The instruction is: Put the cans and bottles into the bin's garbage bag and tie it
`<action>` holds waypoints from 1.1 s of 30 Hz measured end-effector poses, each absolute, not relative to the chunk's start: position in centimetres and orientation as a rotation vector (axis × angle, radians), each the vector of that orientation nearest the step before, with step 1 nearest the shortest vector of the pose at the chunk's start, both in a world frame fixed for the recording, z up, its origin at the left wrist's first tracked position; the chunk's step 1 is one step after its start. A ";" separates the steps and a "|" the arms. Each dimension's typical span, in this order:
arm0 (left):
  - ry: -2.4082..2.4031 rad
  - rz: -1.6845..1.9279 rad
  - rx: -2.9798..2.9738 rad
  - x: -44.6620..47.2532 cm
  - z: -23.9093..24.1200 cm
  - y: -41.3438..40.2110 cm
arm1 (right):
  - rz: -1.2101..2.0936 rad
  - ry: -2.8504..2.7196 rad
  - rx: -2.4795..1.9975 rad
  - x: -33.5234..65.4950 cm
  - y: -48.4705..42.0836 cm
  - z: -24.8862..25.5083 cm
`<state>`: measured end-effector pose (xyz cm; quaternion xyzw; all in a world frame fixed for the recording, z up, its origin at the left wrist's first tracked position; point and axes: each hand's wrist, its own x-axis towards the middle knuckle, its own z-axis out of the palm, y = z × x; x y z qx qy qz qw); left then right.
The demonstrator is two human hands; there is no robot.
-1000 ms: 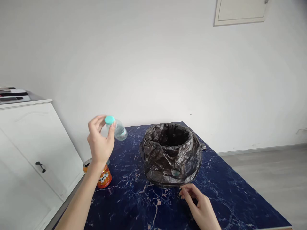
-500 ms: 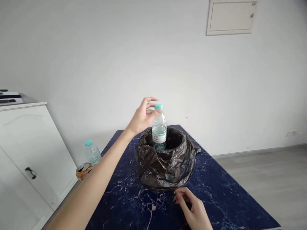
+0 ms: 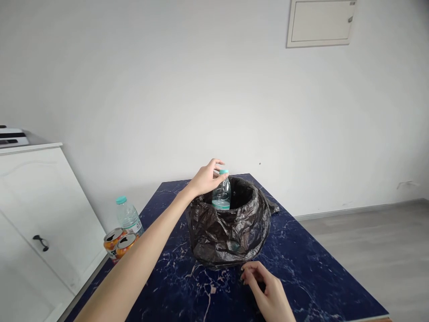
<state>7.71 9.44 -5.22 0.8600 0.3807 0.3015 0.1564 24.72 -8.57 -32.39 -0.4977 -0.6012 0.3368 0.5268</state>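
From where I stand, L hand [image 3: 207, 178] is clamped on the bottle [image 3: 221, 193] by its cap, lower end down in the black bag [image 3: 229, 241]. R hand [image 3: 264, 287] curls by the bag's front edge; can't tell if it's gripping. Best keep bottle vert., w/ a light pinch, & let go low

left hand [image 3: 206, 180]: went from left edge of table [image 3: 301, 268] to black bag [image 3: 231, 241] | bottle [image 3: 221, 194]: straighter, deeper inside
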 end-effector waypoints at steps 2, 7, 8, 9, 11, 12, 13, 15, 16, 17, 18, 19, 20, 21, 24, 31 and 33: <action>1.112 0.887 2.470 7.4 -5.6 9.9 | 0.804 -1.443 -1.191 24.8 -8.6 -32.5; 1.157 0.916 2.486 6.5 -6.1 10.2 | 0.782 -1.464 -1.179 24.8 -8.5 -32.7; 1.158 0.911 2.495 6.3 -6.1 10.1 | 0.779 -1.464 -1.179 24.8 -8.5 -32.7; 1.160 0.908 2.505 6.1 -6.1 10.0 | 0.779 -1.464 -1.182 24.8 -8.5 -32.7; 1.169 0.913 2.524 5.6 -6.0 9.7 | 0.786 -1.466 -1.194 24.8 -8.5 -32.7; 1.180 0.926 2.533 5.3 -6.0 9.5 | 0.789 -1.467 -1.201 24.8 -8.5 -32.7; 1.196 0.944 2.542 4.9 -5.9 9.3 | 0.789 -1.468 -1.208 24.8 -8.5 -32.8; 1.255 0.999 2.558 3.8 -5.7 9.0 | 0.785 -1.470 -1.212 24.9 -8.5 -32.9; 1.301 1.031 2.564 3.1 -5.6 9.0 | 0.784 -1.470 -1.212 24.9 -8.5 -33.0; 1.358 1.064 2.568 2.2 -5.4 8.9 | 0.786 -1.470 -1.216 24.9 -8.5 -33.1; 1.427 1.094 2.571 1.2 -5.3 8.9 | 0.789 -1.471 -1.220 24.9 -8.5 -33.2; 1.507 1.124 2.572 0.0 -5.1 8.9 | 0.793 -1.472 -1.225 24.9 -8.5 -33.3; 1.596 1.147 2.571 -1.3 -4.9 8.9 | 0.793 -1.473 -1.230 25.0 -8.5 -33.3; 1.696 1.163 2.567 -2.6 -4.7 9.0 | 0.792 -1.474 -1.233 25.0 -8.5 -33.4; 2.025 1.105 2.523 -6.9 -4.5 9.2 | 0.787 -1.477 -1.234 25.0 -8.5 -33.4; 2.585 0.453 2.231 -15.2 -6.3 8.8 | 0.760 -1.466 -1.235 25.1 -8.6 -33.6; 2.631 0.294 2.150 -16.5 -6.8 8.6 | 0.764 -1.461 -1.235 25.1 -8.6 -33.7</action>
